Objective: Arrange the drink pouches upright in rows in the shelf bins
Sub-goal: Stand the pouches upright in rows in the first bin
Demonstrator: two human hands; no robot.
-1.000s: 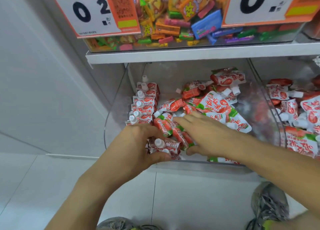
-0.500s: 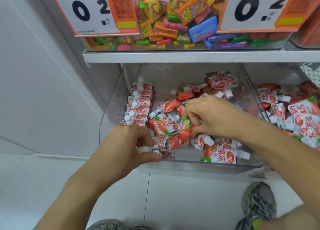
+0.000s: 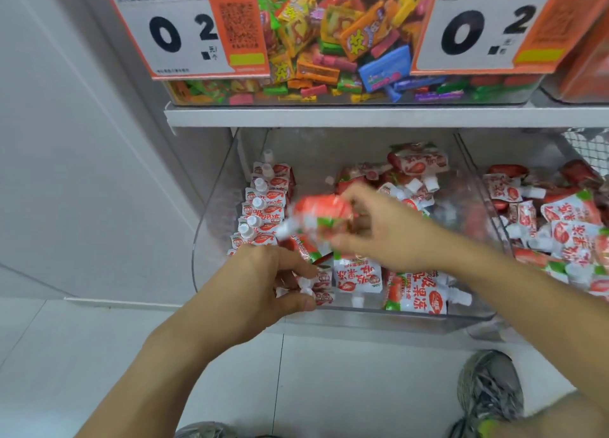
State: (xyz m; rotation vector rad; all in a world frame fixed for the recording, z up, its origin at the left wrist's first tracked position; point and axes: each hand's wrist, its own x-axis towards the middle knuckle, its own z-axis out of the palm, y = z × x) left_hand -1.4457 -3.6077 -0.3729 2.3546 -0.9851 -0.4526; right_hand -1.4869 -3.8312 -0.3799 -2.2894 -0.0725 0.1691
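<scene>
From my head camera: my right hand (image 3: 389, 230) pinches a blurred red drink pouch (image 3: 321, 218) above the clear shelf bin (image 3: 214, 226) — my left hand (image 3: 263, 282) curls around upright pouches (image 3: 316, 289) at the front of the row (image 3: 263, 206) along the bin's left wall. Loose pouches (image 3: 412, 173) lie heaped further right.

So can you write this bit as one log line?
right hand: lifting blurred pouch | left hand: gripping front pouches | upright row: bin left
</scene>
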